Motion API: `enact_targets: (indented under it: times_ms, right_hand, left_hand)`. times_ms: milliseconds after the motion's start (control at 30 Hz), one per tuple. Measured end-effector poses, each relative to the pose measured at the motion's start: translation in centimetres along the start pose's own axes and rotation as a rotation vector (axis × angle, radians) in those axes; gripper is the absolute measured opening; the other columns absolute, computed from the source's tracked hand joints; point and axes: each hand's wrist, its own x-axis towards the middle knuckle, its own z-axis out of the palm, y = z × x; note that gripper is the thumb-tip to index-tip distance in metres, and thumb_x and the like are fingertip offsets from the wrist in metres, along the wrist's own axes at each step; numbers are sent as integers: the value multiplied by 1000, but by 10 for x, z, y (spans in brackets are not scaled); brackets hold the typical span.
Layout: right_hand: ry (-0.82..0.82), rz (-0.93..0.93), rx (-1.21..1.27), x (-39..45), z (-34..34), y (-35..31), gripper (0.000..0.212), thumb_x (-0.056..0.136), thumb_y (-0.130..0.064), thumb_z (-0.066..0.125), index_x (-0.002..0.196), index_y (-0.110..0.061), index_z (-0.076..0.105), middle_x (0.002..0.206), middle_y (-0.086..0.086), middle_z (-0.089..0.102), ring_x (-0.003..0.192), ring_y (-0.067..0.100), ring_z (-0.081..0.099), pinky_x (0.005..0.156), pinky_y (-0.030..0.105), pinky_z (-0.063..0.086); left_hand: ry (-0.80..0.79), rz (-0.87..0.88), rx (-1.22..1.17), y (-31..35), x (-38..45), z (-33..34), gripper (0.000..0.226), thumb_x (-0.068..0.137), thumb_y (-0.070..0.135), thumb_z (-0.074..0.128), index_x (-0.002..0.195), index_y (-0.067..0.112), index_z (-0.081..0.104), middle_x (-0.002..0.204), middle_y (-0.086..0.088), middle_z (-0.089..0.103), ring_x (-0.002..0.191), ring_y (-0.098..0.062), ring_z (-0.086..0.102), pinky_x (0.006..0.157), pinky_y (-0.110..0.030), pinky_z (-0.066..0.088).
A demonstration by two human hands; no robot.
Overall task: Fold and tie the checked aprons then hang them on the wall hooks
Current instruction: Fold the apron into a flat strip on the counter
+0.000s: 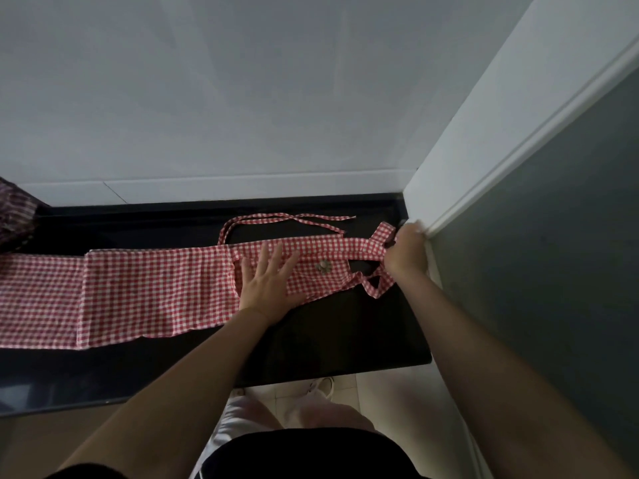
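Left hand (268, 283) lies flat, fingers spread, on red-and-white checked cotton apron (155, 288), folded lengthwise on black tabletop (345, 340); right hand (406, 252) at 3 o'clock grips its strap (375, 245). I judge tying and hanging remain.

Red-and-white checked apron (155, 288): woven cloth, matt, thin, soft, lightly creased at its near hem. Its ties (287, 219) are narrow strips of the same checked fabric. Small pale ornament (323, 266) on the cloth; material unclear. Counter (345, 333): black, smooth, glossy, faintly reflective, stone-like. Wall (242, 81): smooth, pale, slight sheen. Dark checked cloth (15, 216) at far left, matt. Floor (387, 392): pale tiles, smooth.
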Motion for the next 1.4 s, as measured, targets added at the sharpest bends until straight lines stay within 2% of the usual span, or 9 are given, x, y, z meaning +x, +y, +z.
enact_targets:
  times_ms: [67,167,233,633,800,900,1033,1300,1400]
  right_hand:
    - [-76,-14,21,-5,5,0,46,95,-18,56,138,-10,42,145,18,43,119,36,55,87,42,51]
    - [-292,138,95,-18,10,-1,102,82,-61,68,154,-9,18,155,20,26,138,39,36,104,49,40]
    - [-337,138,24,-28,16,-5,118,72,-63,78,154,-7,14,156,21,22,142,38,29,108,50,36]
    - [-446,125,59,-34,34,-30,31,96,-20,63,125,-9,59,115,7,62,97,25,64,76,23,55]
    - [-448,225,503,-36,26,-26,30,86,-13,69,116,-14,62,115,7,65,102,24,64,88,39,56]
    - [-505,233,659,-42,20,-31,39,86,-9,68,124,-12,61,114,8,68,97,23,67,76,36,58]
    - [-650,122,763,-55,11,-47,35,85,-11,70,118,-21,66,110,3,73,100,21,69,89,42,56]
    - [-762,-95,556,-109,32,-116,57,87,-20,71,136,-30,44,124,-5,60,103,12,60,79,26,47]
    - [-836,-147,337,-135,59,-140,83,84,-28,75,152,-27,27,146,0,45,128,23,49,106,38,41]
  left_hand:
    - [-68,14,14,2,6,0,94,86,75,44,156,38,-7,164,-1,-18,150,-29,-20,118,-62,-5]
    - [-157,13,21,2,11,1,96,85,75,46,155,40,-9,164,-1,-22,150,-31,-19,117,-64,0]
    - [-168,14,28,2,11,1,95,85,75,46,155,41,-10,163,-1,-24,150,-31,-20,117,-64,1]
    - [-196,9,32,3,13,-2,93,85,75,46,155,42,-6,163,-1,-24,149,-33,-20,117,-67,3]
    - [-94,-88,-305,21,20,-17,81,89,71,42,155,34,11,166,-1,9,152,-32,3,117,-66,9]
    - [19,-159,-807,37,29,-40,72,94,62,44,154,33,17,159,-4,30,144,-30,32,115,-53,27]
    - [-138,-158,-1421,55,37,-73,59,101,50,43,154,32,26,155,-2,35,140,-25,37,108,-36,36]
    - [-72,-374,-1640,-13,1,-80,67,72,71,58,125,31,62,121,-3,67,113,-23,64,99,-50,51]
    - [-105,-532,-1561,-58,-18,-77,75,67,74,55,124,27,63,120,-5,67,111,-25,62,96,-49,51]
